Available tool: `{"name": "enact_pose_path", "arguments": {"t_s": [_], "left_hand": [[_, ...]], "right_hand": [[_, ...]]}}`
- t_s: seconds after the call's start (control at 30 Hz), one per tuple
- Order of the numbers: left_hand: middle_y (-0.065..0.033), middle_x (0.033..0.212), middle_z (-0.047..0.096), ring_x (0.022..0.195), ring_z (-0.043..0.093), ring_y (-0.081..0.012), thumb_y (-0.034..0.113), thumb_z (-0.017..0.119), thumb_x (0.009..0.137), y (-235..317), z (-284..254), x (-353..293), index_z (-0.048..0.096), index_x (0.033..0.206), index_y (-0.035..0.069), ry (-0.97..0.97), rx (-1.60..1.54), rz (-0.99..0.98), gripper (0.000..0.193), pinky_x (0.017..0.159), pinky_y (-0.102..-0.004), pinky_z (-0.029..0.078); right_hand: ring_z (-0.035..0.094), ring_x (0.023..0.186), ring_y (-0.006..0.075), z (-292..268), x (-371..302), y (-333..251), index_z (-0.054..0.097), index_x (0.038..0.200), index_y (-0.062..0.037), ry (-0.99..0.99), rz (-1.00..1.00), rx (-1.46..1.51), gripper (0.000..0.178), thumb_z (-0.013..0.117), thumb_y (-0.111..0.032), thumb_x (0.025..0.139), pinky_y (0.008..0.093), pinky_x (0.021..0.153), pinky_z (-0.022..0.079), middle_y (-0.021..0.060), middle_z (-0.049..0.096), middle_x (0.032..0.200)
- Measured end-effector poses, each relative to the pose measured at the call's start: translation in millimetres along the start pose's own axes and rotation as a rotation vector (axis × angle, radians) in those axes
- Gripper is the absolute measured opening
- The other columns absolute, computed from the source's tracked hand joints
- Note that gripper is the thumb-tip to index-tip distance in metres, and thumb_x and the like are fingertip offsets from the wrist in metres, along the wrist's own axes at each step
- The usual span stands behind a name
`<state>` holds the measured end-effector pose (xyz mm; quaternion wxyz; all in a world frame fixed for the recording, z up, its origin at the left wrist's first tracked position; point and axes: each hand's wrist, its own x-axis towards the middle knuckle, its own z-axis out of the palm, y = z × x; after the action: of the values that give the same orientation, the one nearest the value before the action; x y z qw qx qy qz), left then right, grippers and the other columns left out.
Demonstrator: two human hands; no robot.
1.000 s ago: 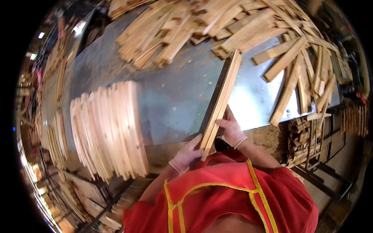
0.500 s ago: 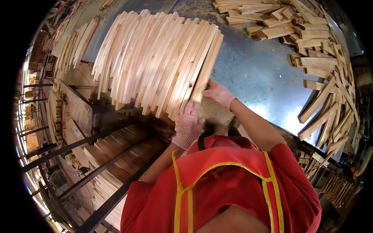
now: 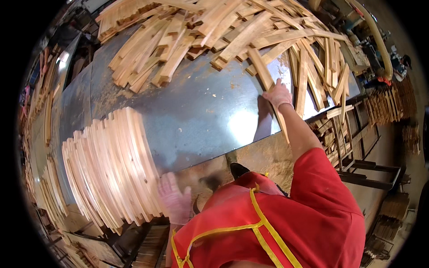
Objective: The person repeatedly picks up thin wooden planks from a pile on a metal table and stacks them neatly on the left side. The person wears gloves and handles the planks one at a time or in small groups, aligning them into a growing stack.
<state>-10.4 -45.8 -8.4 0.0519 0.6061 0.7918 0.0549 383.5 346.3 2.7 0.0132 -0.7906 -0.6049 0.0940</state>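
Note:
My right hand (image 3: pixel 279 94), in a pale pinkish glove, reaches far right and closes on a long wooden strip (image 3: pixel 258 63). That strip slants from the loose pile down past the table's near edge. Low at the left, my gloved left hand (image 3: pixel 174 201) is somewhat blurred, its fingers stretched out and holding nothing. It hovers beside the near right end of a row of wooden strips (image 3: pixel 111 165), which stand closely side by side on the metal table (image 3: pixel 192 120). Whether it touches the row I cannot tell.
A big jumble of loose wooden strips (image 3: pixel 219 27) covers the table's far side and right end. Beyond the near edge at right stands a dark metal frame (image 3: pixel 371 172). Stacked wood (image 3: pixel 389 102) and a pale hose (image 3: pixel 377 38) lie farther right.
The view has swung right. My right hand has left the row's end and taken hold of a strip from the loose pile. My left hand has come off the row's last strip.

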Motion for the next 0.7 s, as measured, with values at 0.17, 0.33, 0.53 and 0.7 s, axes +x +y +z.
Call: {"name": "enact_pose_path", "arguments": {"t_s": [0.17, 0.33, 0.53, 0.7], "left_hand": [[-0.0223, 0.157, 0.044, 0.145, 0.041, -0.0434, 0.052, 0.076, 0.08, 96, 36, 66, 0.044, 0.157, 0.008, -0.193, -0.151, 0.117, 0.095, 0.118, -0.0564, 0.034], [-0.0192, 0.153, 0.047, 0.141, 0.043, -0.0411, 0.053, 0.078, 0.076, 160, 47, 104, 0.049, 0.152, 0.006, -0.045, -0.165, 0.281, 0.094, 0.117, -0.057, 0.033], [-0.0129, 0.14, 0.047, 0.134, 0.04, -0.0345, 0.054, 0.078, 0.073, 170, 40, 113, 0.057, 0.14, 0.007, -0.107, -0.241, 0.418, 0.085, 0.113, -0.0549, 0.032], [-0.0143, 0.154, 0.043, 0.146, 0.035, -0.0382, 0.051, 0.075, 0.081, 136, 48, 82, 0.053, 0.149, 0.012, -0.166, -0.214, 0.187, 0.081, 0.121, -0.0565, 0.027]], "right_hand": [[0.065, 0.125, 0.0361, 33, -89, -32, 0.027, 0.164, -0.0064, -0.439, -0.186, 0.409, 0.093, 0.077, -0.026, 0.088, 0.0432, 0.11, 0.051, 0.027, 0.063, 0.137], [0.05, 0.138, 0.0413, 35, 2, 63, 0.044, 0.151, 0.0027, 0.074, -0.137, 0.341, 0.084, 0.074, -0.044, 0.088, 0.0455, 0.117, 0.042, 0.0294, 0.052, 0.149], [0.07, 0.105, 0.0438, 32, 31, 120, 0.05, 0.138, -0.0005, 0.159, 0.269, 0.403, 0.062, 0.072, -0.017, 0.083, 0.0511, 0.095, 0.055, 0.027, 0.069, 0.124], [0.056, 0.134, 0.0301, 49, -112, 30, 0.021, 0.167, -0.0022, -0.197, -0.01, 0.889, 0.088, 0.069, -0.007, 0.093, 0.0367, 0.112, 0.047, 0.022, 0.044, 0.161]]}}
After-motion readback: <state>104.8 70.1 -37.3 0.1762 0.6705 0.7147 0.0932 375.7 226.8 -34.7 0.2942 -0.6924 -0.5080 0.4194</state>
